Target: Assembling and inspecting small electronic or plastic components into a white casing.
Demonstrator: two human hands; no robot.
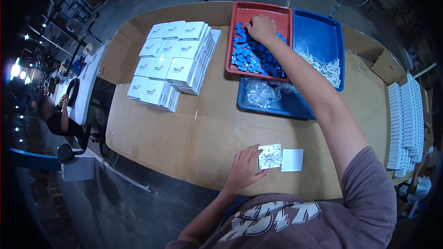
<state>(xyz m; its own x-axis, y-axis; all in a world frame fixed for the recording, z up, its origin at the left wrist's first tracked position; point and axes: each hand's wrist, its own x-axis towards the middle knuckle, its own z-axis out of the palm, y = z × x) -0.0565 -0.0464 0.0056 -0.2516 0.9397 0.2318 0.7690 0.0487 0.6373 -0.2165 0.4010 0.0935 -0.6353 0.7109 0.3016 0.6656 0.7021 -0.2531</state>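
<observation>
Near the front edge of the table, my left hand (242, 168) grips a small white square plastic box (270, 157) between thumb and fingers. Its inside faces up and shows moulded parts. Right beside it lies a plain white square cover (292, 160), joined or touching; I cannot tell which. My right arm stretches far across the table. At its end my right hand (262, 28) dips with bent fingers into a red tray (260, 8) of small blue plastic pieces (249, 54). The fingertips are hidden, so what they pinch does not show.
A blue tray (318, 23) of white strip-like parts stands right of the red one. Below them, another blue tray (277, 109) holds clear plastic bags (260, 93). Stacked white boxes (159, 67) stand left, more white stacks (400, 127) far right. Cardboard walls (134, 20) edge the table.
</observation>
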